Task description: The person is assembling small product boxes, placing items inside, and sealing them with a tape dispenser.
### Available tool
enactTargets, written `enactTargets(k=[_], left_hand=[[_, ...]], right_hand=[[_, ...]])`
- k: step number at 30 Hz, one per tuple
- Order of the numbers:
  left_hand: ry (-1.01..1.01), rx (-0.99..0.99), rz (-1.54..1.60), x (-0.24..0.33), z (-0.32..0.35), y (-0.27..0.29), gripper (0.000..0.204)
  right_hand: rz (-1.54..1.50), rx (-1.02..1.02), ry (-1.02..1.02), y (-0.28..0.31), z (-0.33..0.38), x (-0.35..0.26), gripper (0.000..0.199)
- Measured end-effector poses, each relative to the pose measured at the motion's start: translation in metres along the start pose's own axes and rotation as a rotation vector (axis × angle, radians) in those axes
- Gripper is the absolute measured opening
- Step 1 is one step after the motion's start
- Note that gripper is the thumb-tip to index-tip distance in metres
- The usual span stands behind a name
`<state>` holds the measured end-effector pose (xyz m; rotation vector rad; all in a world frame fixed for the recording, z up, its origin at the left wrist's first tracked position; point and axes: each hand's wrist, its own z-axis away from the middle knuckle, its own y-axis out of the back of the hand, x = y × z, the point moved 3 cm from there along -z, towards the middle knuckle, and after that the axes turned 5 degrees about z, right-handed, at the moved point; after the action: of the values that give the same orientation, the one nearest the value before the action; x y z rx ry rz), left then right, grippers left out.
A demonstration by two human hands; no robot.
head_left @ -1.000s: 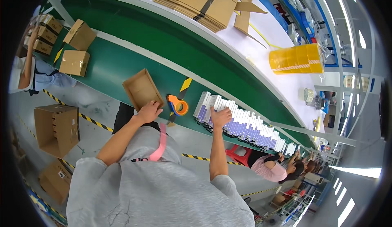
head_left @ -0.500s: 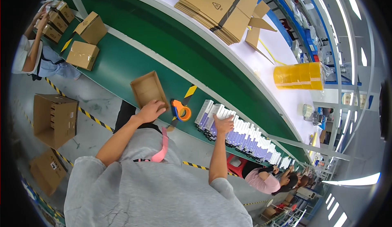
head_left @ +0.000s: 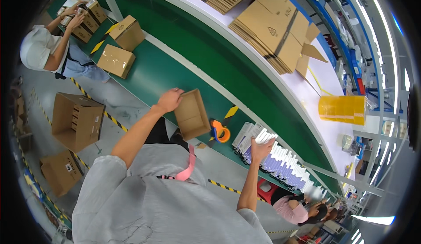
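An open, bare cardboard box (head_left: 192, 116) lies on the green bench in front of me. My left hand (head_left: 170, 100) is at its far left corner, with the fingers bent over the rim. To the right, my right hand (head_left: 263, 150) grips several slim white-and-purple cartons (head_left: 280, 160) standing in a long row, thumb on one side and fingers on the other. Between the box and the row sits an orange tape dispenser (head_left: 220, 131) with a blue part, touching or close to the box's right side.
Two closed cardboard boxes (head_left: 115, 61) stand farther left, near a co-worker (head_left: 48, 51) handling packages. Flattened cartons (head_left: 272, 29) and yellow tape rolls (head_left: 343, 110) lie on the white shelf beyond. Large open cartons (head_left: 76, 121) are on the floor. Another person (head_left: 291, 209) sits at right.
My left hand has gone from the box's near right edge to its far left corner. The box has turned slightly and sits closer to the tape dispenser. My right hand stays at the cartons.
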<state>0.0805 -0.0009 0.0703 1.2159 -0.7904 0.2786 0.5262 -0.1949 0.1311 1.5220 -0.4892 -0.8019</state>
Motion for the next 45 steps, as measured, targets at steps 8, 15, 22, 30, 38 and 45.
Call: enactTargets(k=[8, 15, 22, 30, 38, 45], left_hand=[[-0.119, -0.272, 0.053, -0.023, -0.010, 0.019, 0.033], [-0.176, -0.238, 0.181, -0.070, -0.014, 0.049, 0.026], [-0.183, -0.311, 0.268, -0.096, -0.022, 0.061, 0.016], [-0.156, -0.420, 0.202, -0.081, -0.028, 0.061, 0.020], [-0.060, -0.274, 0.098, -0.101, -0.024, 0.044, 0.014], [0.000, -0.240, 0.197, -0.113, -0.024, 0.052, 0.010]], right_hand=[[-0.623, 0.027, 0.696, 0.004, 0.144, -0.258, 0.125], [-0.246, -0.127, 0.676, -0.063, 0.174, -0.302, 0.124], [0.057, -0.185, 0.596, -0.066, 0.203, -0.336, 0.116], [0.066, -0.215, 0.760, -0.094, 0.214, -0.329, 0.048], [-0.281, -0.420, 0.910, -0.103, 0.187, -0.359, 0.035], [0.071, -0.497, 1.077, -0.093, 0.190, -0.371, 0.031]])
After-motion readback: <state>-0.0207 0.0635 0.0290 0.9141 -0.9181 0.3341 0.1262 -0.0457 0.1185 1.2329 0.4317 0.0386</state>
